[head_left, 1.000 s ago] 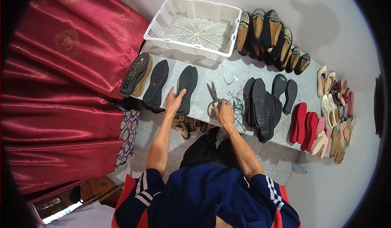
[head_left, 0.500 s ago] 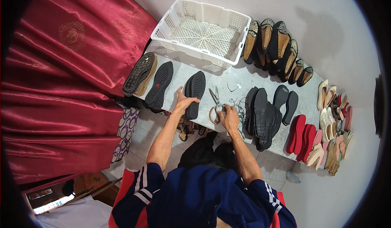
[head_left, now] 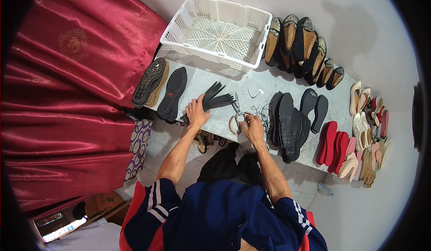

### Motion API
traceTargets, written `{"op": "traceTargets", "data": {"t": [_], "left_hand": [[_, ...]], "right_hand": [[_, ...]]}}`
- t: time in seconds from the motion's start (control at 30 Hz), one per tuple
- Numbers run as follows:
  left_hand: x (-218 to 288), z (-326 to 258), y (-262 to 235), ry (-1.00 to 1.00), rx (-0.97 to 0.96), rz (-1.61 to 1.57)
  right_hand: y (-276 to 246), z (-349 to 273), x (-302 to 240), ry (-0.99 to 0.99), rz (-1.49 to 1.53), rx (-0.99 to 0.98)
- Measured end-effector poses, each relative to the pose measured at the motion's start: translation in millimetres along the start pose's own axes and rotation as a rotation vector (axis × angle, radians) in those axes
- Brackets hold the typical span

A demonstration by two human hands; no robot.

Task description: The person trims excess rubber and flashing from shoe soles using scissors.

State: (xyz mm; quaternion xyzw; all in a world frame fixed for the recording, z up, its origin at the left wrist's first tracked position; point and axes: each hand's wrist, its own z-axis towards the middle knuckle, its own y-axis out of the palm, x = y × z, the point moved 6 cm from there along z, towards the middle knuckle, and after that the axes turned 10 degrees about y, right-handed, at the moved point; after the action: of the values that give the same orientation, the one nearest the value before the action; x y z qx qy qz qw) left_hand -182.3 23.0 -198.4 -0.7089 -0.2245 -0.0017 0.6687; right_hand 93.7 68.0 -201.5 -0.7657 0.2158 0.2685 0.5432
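Observation:
My left hand [head_left: 196,112] is closed around a pair of black shoe soles [head_left: 217,99], lifted and tilted at the table's near edge. Their ridged far ends spread apart like a fan. To the right, my right hand [head_left: 254,128] has its fingers curled round one handle of the scissors [head_left: 237,102]. The scissors' blades are parted and point away from me, and their other handle loop shows left of my thumb. Beside this hand lies a tangle of black thread [head_left: 265,124]. Another black sole with a red mark [head_left: 174,91] rests left of my left hand.
A white plastic crate [head_left: 211,49] stands at the back of the grey table [head_left: 197,81]. Stacked black soles [head_left: 289,125] lie right of my right hand, with red soles [head_left: 327,141] further right. Black embellished shoes [head_left: 303,42] line the wall side. A red curtain [head_left: 67,94] hangs at left.
The soles lay flat under my left hand earlier; now they are gripped, raised and turned, ends pointing right. My right hand and the scissors have hardly moved.

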Motion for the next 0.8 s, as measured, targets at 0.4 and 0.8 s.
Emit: {"op": "traceTargets", "data": {"t": [0.4,0.8], "left_hand": [[-35,-5,8,-0.384,-0.318,-1.333],[-69,27,2,-0.446,-0.411,-1.193]], "right_hand": [[3,-1,-22,-0.156,-0.047,0.212],[7,44,43,-0.28,-0.456,0.141]]}}
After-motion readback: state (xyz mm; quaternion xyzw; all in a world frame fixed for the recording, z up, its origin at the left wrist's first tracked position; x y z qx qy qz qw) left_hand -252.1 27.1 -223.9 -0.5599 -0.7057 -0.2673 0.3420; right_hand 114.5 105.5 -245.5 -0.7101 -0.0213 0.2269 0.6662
